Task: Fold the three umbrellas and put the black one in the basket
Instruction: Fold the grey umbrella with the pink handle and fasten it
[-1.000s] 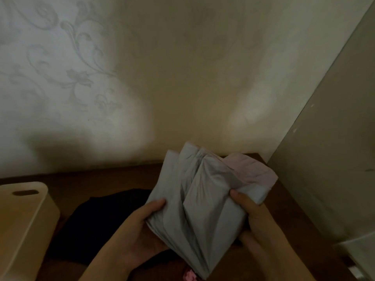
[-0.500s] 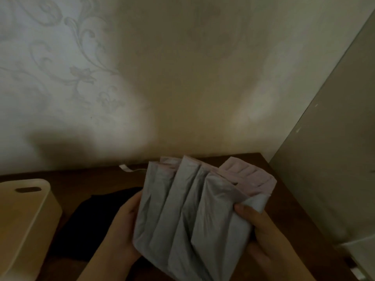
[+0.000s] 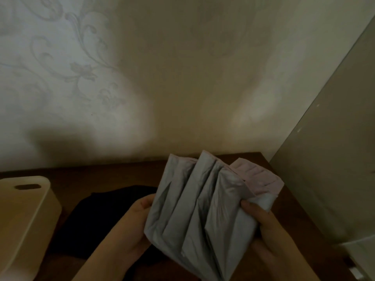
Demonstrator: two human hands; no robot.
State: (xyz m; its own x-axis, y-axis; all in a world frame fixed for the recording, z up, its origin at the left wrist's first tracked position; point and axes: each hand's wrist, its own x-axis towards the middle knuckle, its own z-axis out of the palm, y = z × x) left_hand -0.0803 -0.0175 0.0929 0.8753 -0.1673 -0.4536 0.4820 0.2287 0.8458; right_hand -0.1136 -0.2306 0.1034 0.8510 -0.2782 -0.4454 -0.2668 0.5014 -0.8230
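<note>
I hold a grey umbrella (image 3: 205, 209) with a pale pink edge upright in front of me, its canopy gathered into several pleats. My left hand (image 3: 132, 230) grips the left side of the folds, and my right hand (image 3: 265, 232) grips the right side, thumb on the fabric. The black umbrella (image 3: 97, 220) lies on the brown table behind my left hand, partly hidden by it. A cream basket (image 3: 26, 216) with a slot handle stands at the left edge. A third umbrella is not visible.
The brown table (image 3: 121, 175) runs back to a wallpapered wall (image 3: 142, 78). A pale panel (image 3: 334, 159) rises on the right, with a light object (image 3: 361, 252) at its foot.
The pleats of the grey umbrella have been spread and straightened. My left hand has moved from the front of the fabric to its left edge. The view has tilted slightly.
</note>
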